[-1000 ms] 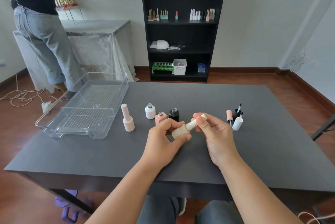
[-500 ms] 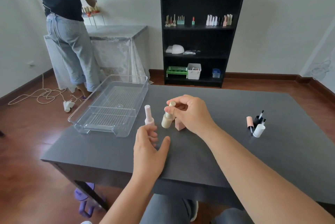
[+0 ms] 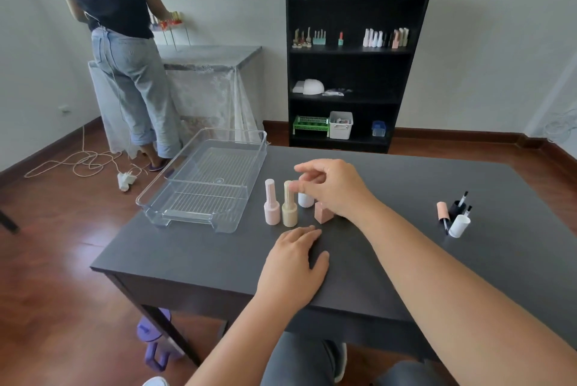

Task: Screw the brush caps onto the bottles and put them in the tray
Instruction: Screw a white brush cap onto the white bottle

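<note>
From the head view, the right hand [image 3: 327, 189] hovers over a cluster of small bottles on the dark grey surface [image 3: 406, 198], its fingers loosely curled and holding nothing that I can see; the fingertips sit just beside, perhaps touching, the ribbed cap of the beige capped bottle [image 3: 289, 206]. Whether there is real contact I cannot tell. The left hand [image 3: 293, 263] rests flat and relaxed on the surface, nearer the person than the bottles, gripping nothing.

Just to the left of the right hand's fingertips the beige capped bottle stands upright, and beyond it, further left, stands the pale pink capped bottle [image 3: 271, 203], the two nearly touching. Under the right hand's palm a white round bottle [image 3: 305, 199] and a pink square bottle [image 3: 323, 212] are partly hidden; their necks cannot be seen. Further left again, well apart from both hands, the clear plastic tray [image 3: 249, 173] sits with no bottle in it.

Far to the right of the right hand lie the loose brush caps [image 3: 454, 214]: one pink, one black, one white.

These bottles look light, rigid and smooth, and their tall caps over narrow bases likely make them easy to tip. I judge the surest hold to be around the wider body, or a pinch on the ribbed cap for lifting.
</note>
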Demonstrator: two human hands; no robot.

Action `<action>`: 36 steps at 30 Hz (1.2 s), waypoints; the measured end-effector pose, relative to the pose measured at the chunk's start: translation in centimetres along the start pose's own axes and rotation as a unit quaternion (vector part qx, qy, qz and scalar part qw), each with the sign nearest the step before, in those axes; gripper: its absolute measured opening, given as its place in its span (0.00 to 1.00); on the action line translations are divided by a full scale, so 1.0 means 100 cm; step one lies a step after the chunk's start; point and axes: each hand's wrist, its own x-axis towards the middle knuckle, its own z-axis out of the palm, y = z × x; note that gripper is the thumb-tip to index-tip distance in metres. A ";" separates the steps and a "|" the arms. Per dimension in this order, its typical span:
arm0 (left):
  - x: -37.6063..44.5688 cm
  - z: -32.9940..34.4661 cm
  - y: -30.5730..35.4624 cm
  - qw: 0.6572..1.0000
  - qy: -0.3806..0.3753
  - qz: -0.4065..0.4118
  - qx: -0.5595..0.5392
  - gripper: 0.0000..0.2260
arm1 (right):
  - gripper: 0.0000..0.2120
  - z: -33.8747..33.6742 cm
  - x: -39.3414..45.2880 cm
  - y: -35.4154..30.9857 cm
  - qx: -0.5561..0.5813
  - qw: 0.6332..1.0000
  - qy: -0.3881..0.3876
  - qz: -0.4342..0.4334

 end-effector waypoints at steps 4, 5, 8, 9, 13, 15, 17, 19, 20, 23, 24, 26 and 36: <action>0.010 0.000 0.005 0.998 -0.033 -0.025 -0.042 0.30 | 0.10 -0.036 -0.020 0.020 0.026 0.995 0.099 0.000; 0.013 0.000 0.007 0.997 -0.033 -0.037 -0.066 0.31 | 0.06 -0.045 -0.027 0.026 0.043 0.992 0.119 0.002; 0.024 0.002 0.016 0.987 -0.027 -0.079 -0.138 0.31 | 0.06 -0.061 -0.052 0.042 0.093 0.981 0.169 0.021; 0.029 0.003 0.019 0.982 -0.020 -0.096 -0.160 0.30 | 0.07 -0.065 -0.059 0.048 0.101 0.978 0.182 0.030; 0.048 0.005 0.025 0.966 0.008 -0.154 -0.206 0.25 | 0.09 -0.075 -0.090 0.062 0.112 0.971 0.208 0.045; 0.057 0.007 0.025 0.967 0.009 -0.168 -0.192 0.25 | 0.09 -0.082 -0.103 0.067 0.106 0.969 0.219 0.042; 0.065 0.011 0.023 0.973 0.016 -0.170 -0.156 0.24 | 0.09 -0.092 -0.114 0.072 0.092 0.965 0.242 0.038; 0.072 0.014 0.019 0.978 0.027 -0.170 -0.121 0.24 | 0.09 -0.104 -0.124 0.080 0.087 0.955 0.281 0.038; 0.075 0.014 0.016 0.978 0.039 -0.171 -0.110 0.24 | 0.09 -0.111 -0.129 0.084 0.086 0.948 0.303 0.041; 0.084 0.013 0.008 0.977 0.060 -0.177 -0.101 0.22 | 0.10 -0.127 -0.139 0.102 0.051 0.935 0.343 0.070; 0.086 0.012 0.006 0.979 0.055 -0.172 -0.090 0.22 | 0.09 -0.131 -0.142 0.109 0.037 0.933 0.347 0.085; 0.089 0.012 0.003 0.983 0.038 -0.160 -0.078 0.23 | 0.10 -0.136 -0.147 0.120 0.007 0.932 0.348 0.103; 0.081 0.016 0.001 0.986 0.069 -0.121 -0.092 0.16 | 0.17 -0.128 -0.137 0.143 -0.084 0.928 0.326 0.159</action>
